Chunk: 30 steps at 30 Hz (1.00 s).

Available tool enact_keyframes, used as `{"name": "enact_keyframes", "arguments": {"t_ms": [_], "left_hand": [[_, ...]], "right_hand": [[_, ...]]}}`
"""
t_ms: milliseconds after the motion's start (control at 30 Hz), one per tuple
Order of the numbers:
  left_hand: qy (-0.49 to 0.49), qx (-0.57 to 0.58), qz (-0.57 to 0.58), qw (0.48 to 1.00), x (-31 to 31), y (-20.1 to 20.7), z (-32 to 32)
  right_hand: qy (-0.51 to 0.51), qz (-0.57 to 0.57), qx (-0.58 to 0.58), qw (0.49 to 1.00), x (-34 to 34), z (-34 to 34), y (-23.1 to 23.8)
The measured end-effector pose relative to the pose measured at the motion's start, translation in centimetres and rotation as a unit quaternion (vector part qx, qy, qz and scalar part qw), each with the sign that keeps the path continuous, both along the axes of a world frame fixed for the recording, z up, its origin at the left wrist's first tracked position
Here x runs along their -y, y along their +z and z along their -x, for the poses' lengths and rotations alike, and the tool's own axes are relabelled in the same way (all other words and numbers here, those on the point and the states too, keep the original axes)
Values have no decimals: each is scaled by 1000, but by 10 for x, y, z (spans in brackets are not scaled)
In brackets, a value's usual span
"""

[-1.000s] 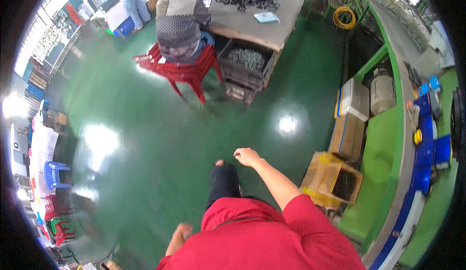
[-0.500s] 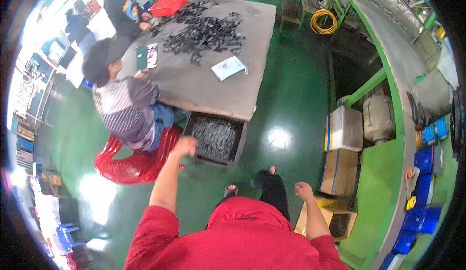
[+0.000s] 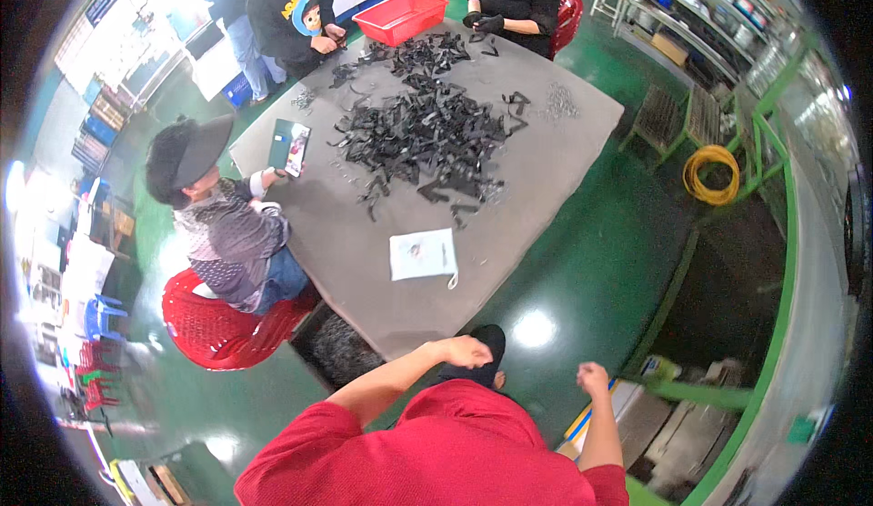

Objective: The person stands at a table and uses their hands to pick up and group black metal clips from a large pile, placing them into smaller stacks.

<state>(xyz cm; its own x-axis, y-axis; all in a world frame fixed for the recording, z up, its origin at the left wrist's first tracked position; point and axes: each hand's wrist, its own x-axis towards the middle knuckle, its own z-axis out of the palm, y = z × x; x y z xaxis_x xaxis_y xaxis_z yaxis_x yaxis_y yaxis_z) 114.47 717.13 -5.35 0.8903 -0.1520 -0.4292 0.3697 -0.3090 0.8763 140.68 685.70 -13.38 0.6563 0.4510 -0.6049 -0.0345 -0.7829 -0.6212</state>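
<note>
My left hand (image 3: 466, 351) is in front of my body by the near corner of the grey table (image 3: 400, 315). Its fingers are loosely curled, and I see nothing in them. To the right, over the green floor, my right hand (image 3: 592, 378) is also curled, with nothing visible in it. A white drawstring pouch (image 3: 423, 254) lies flat on the table beyond my left hand. Farther back spreads a large heap of black strip-like parts (image 3: 418, 133). Below the table's near left edge, a dark bin of small grey pieces (image 3: 341, 351) is partly covered.
A seated co-worker (image 3: 218, 224) on a red chair (image 3: 209, 324) holds a phone (image 3: 296, 147) at the left. Two other people stand or sit at the far side by a red tray (image 3: 400, 17). At right are a green frame (image 3: 784, 260) and a coiled yellow hose (image 3: 711, 176).
I have moved forward, and the table is nearer. My left hand has swung across from beside the bin to in front of my body. My right hand remains at my right side.
</note>
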Motion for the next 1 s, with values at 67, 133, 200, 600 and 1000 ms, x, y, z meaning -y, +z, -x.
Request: {"name": "enact_keyframes", "arguments": {"t_ms": [67, 133, 200, 600, 1000], "left_hand": [[85, -29, 34, 995, -24, 7, -35], [133, -67, 10, 989, -63, 18, -73], [157, -11, -101, 982, -106, 2, -119], [469, 110, -142, 865, -278, 47, -375], [687, -15, -90, 721, -319, 50, -414]], "right_hand": [[94, 19, 88, 992, -72, -81, 16], [129, 3, 107, 986, -141, -147, 4], [196, 10, 125, 972, -231, -186, 8], [311, -190, 207, 908, -685, -303, 74], [440, -193, 270, 835, -814, -329, 63]]}}
